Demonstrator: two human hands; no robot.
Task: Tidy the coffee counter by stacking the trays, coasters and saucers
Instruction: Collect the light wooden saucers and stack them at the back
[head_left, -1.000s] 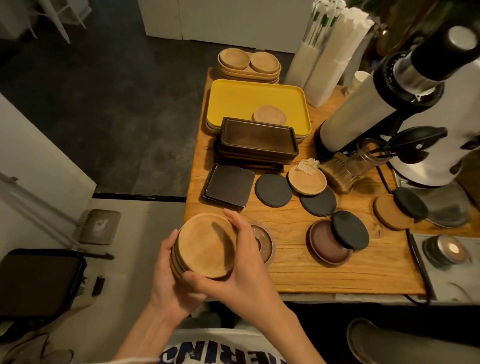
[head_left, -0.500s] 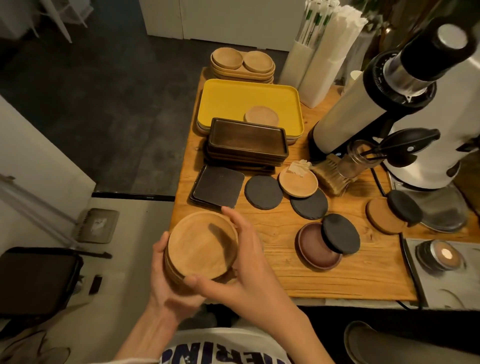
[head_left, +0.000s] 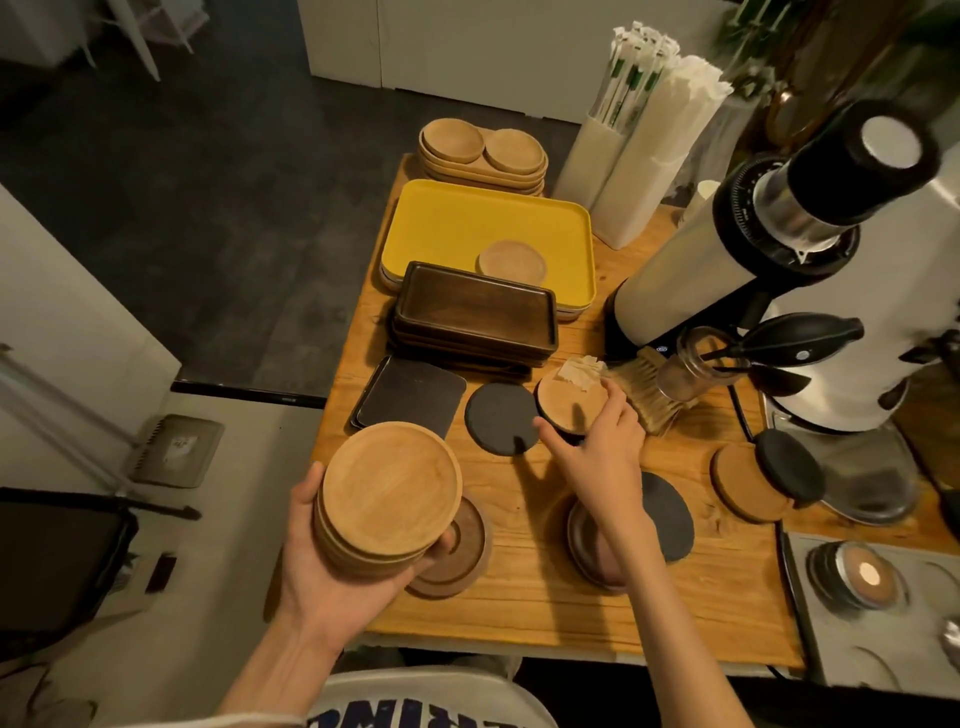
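Your right hand (head_left: 597, 452) is curled round the saucer (head_left: 569, 400), and the stack (head_left: 389, 488) gripped in your left hand (head_left: 311, 566) sits just down-left of it.

The light is dim and warm yellow. The wooden tabletop (head_left: 519, 587) is the brightest part, and the floor (head_left: 208, 182) at the top left is very dark. Light comes from above. The right hand (head_left: 597, 457) holds a small wooden saucer (head_left: 571, 400), and its fingers (head_left: 615, 402) throw thin dark shadows on that saucer and on the black coaster (head_left: 498, 415) beside it. The stack of wooden saucers (head_left: 389, 493) in the left hand (head_left: 322, 564) is well lit. The grinder's lid (head_left: 888, 143) shines white. The edges bend, and the right side looks blurry.
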